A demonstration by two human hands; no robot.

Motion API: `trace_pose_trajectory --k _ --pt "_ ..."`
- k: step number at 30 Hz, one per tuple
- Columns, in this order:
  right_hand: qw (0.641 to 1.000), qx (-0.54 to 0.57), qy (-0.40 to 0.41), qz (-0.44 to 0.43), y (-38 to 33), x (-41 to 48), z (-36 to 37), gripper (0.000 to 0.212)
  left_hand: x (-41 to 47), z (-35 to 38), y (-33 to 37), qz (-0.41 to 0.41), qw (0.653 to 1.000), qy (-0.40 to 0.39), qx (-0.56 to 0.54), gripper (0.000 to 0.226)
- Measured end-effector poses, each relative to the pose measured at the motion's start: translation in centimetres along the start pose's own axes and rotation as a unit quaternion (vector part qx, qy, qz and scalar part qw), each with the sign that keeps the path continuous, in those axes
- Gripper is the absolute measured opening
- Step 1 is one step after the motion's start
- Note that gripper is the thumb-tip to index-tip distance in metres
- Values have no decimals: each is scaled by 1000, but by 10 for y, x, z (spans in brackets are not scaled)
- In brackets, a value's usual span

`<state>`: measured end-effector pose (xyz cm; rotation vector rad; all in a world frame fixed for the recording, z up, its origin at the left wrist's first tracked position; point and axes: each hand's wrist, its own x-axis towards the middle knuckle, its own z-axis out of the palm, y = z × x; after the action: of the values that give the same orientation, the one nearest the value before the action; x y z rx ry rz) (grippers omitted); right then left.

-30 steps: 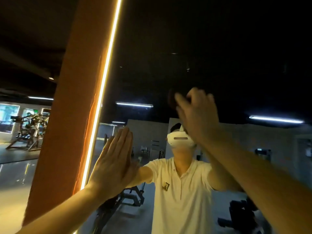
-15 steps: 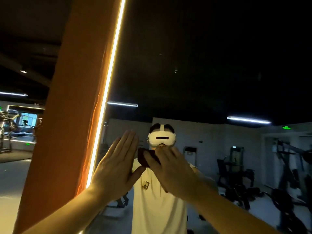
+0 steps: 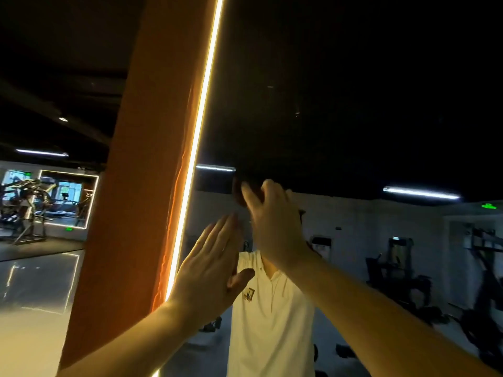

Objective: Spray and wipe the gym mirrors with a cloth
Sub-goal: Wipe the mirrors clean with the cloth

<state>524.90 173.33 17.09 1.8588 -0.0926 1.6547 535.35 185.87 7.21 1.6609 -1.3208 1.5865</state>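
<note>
r hand [image 3: 275,227] is up at the mirror [image 3: 353,104], fingers curled over a dark cloth [image 3: 239,193] & pressing it to the glass. only a small rumpled, brownish wad shows past the fingertips, rest hidden behind the palm. cloth sits near mid-pane, just below the end of a reflected tube light [image 3: 215,168]. l hand [image 3: 215,270] is lower & just left of it, holding nothing: fingers straight & tight together, thumb splayed out, palm flat toward the glass; can't tell if it actually touches. mirror is a big smooth sheet, mostly black w/ the reflected ceiling, a few faint specks up high. along its left edge runs a thin, straight led strip [image 3: 196,148], warm yellow, slanting top to bottom. beside that stands a broad orange pillar [image 3: 141,159], matte, w/ a slightly rippled face near the strip. in the glass: a person's white polo shirt [image 3: 269,317], soft collar, small square chest logo. dark angular gym machines [image 3: 394,268] are reflected at right, w/ a green sign [image 3: 489,205] above. far left, past the pillar, there's a glossy pale floor [image 3: 35,281] & metal-framed machines [image 3: 24,208].
</note>
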Motion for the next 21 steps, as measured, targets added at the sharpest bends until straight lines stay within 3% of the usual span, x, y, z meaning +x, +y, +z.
trace_pose_trajectory --k 3,6,8,12,15,18,21 --pt "996 8 -35 -84 -11 -56 -15 55 -12 -18 5 -15 998 47 -31 61" --pt "982 -34 -54 -177 5 -48 -22 57 -14 -37 0 -53 995 59 -65 42" --pt "989 -58 -26 -134 18 -10 -15 56 -3 -42 -2 -89 988 65 -105 31" --pt "995 -38 -4 89 24 73 -7 52 32 -46 6 -166 962 80 -201 28" --pt "995 -25 19 94 11 68 2 50 56 -53 7 -200 940 85 -264 39" --pt "998 -35 18 53 10 43 2 51 79 -53 3 -209 940 55 -265 50" --pt "998 -33 22 45 15 39 0 53 97 -51 6 -190 946 38 -260 44"
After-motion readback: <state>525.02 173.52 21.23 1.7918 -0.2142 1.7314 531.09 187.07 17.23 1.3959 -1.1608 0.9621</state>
